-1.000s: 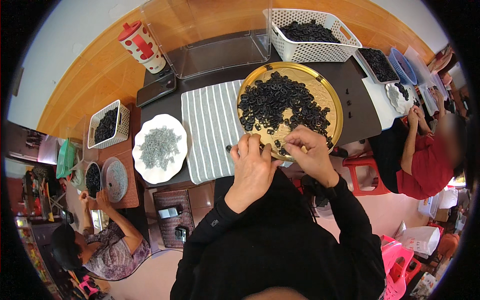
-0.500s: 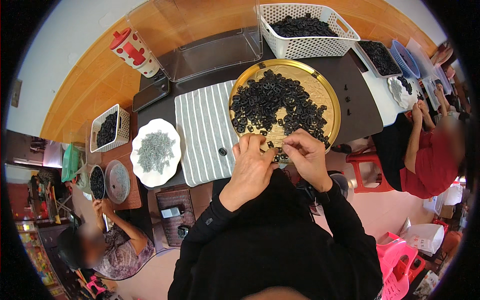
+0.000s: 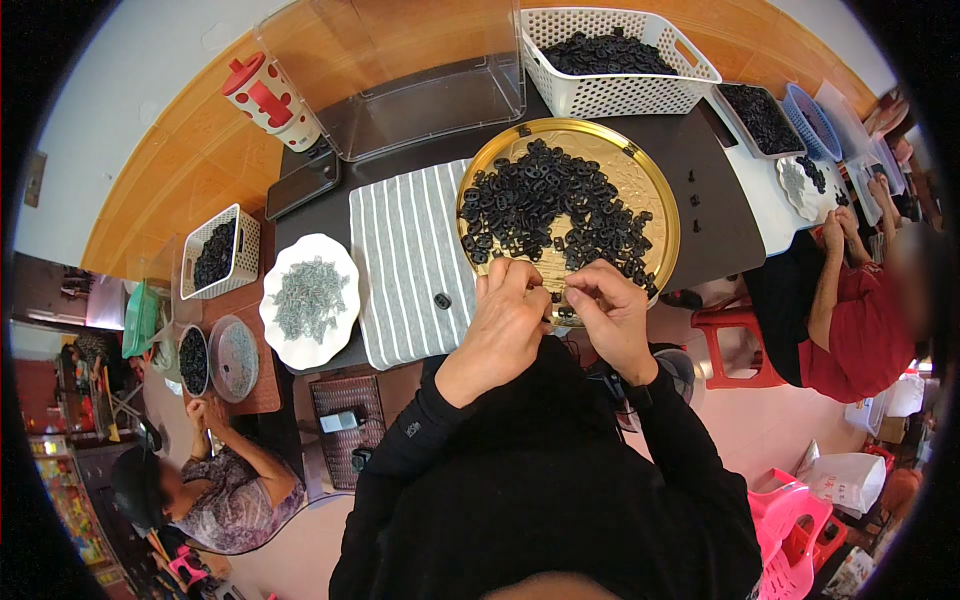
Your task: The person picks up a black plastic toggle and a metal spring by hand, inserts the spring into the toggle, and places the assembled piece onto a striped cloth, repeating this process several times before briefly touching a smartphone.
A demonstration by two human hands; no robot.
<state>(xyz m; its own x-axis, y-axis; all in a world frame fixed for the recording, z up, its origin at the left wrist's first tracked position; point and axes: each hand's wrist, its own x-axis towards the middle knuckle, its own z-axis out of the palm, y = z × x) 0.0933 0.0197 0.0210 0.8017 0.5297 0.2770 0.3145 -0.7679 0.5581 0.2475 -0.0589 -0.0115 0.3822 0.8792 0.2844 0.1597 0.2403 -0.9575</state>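
Observation:
At the near rim of a round gold tray (image 3: 672,235), both of my hands work close together with bent fingers. My left hand (image 3: 503,318) is closed, its fingertips curled inward; whatever they hold is hidden behind the fingers. Thumb and forefinger of my right hand (image 3: 612,308) meet in a pinch, and the thing in it is too small to make out. A heap of small black plastic pieces with holes (image 3: 540,195) covers much of the tray. One single black piece (image 3: 442,300) lies on a grey-and-white striped cloth (image 3: 405,240) left of the tray.
A white scalloped plate (image 3: 335,345) holds small clear pieces. A phone (image 3: 305,188), a dotted cup (image 3: 268,100), a clear box (image 3: 430,110) and a white basket (image 3: 620,98) of black pieces stand behind. One person (image 3: 225,480) sits at left, another (image 3: 865,325) at right.
My left hand has turned slightly, its fingers curling further and hiding the black piece seen at its fingertips before. My right hand keeps its pinch and has barely moved.

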